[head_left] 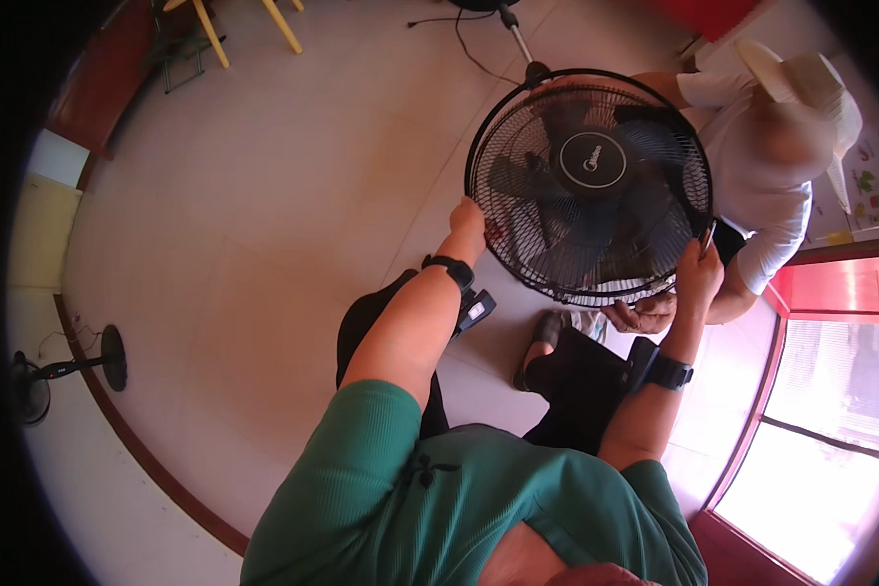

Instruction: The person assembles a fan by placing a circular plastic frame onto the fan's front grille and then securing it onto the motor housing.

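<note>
A large black fan (527,181) with a round wire grille stands tilted in front of me, its blades showing behind the wires. On the left rim of the grille, my left hand (470,227) is closed around the edge, its fingers partly hidden by the rim. At the lower right rim, my right hand (699,275) is closed on a slim metallic object (709,237), whose kind I cannot make out. Just below the grille's bottom edge is a co-worker's hand (645,314), close to my right hand.
A co-worker in a white shirt and pale hat (801,98) leans in beyond the fan. A cable (467,49) lies on the floor near its pole. A smaller fan (114,357) is by the left wall; yellow stool legs (210,34) stand far left. A red-framed glass door (820,410) is right.
</note>
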